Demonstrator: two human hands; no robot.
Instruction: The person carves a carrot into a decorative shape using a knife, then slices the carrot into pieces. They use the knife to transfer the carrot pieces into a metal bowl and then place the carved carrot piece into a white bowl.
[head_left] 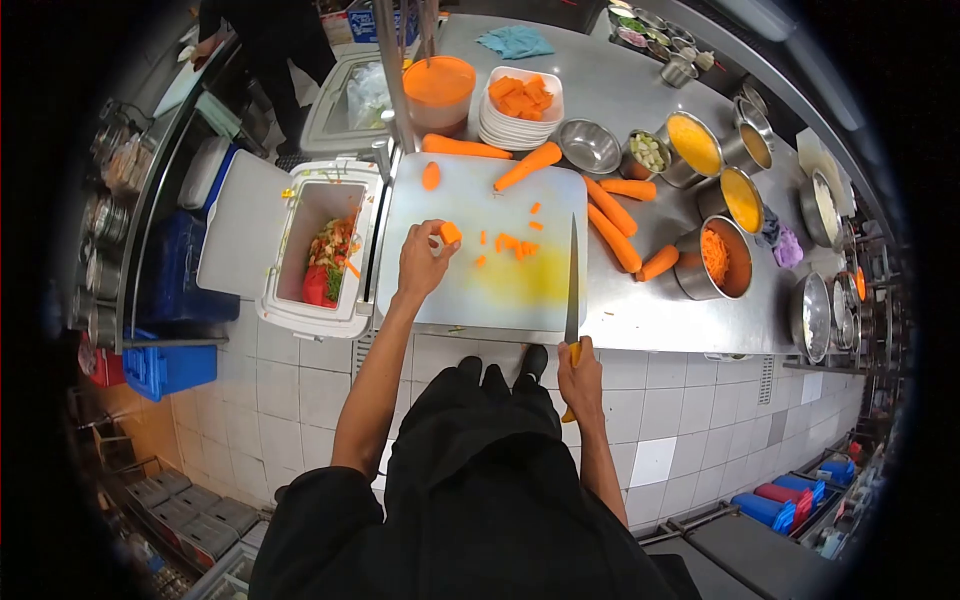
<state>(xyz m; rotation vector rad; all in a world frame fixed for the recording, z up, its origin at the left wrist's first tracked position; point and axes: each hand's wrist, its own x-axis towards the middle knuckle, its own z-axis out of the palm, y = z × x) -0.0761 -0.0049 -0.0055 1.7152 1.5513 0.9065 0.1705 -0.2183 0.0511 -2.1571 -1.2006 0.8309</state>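
My left hand (426, 262) pinches a short piece of carrot (450, 232) above the left side of a white cutting board (420, 205). In my right hand (580, 378) is a knife (573, 285) with a yellow handle, its long blade pointing away from me along the board's right edge. Small cut carrot bits (516, 246) lie mid-board, beside a yellow stain. A carrot end (431, 176) rests near the far left corner, and a peeled carrot (528, 166) lies across the far edge.
Whole carrots (612, 208) lie right of the board. Metal pots, one holding shredded carrot (714, 257), stand beyond. Stacked white dishes (516, 132) and an orange-lidded tub (439, 82) are at the back. An open scrap bin (291, 300) stands left; another person (268, 45) is farther back.
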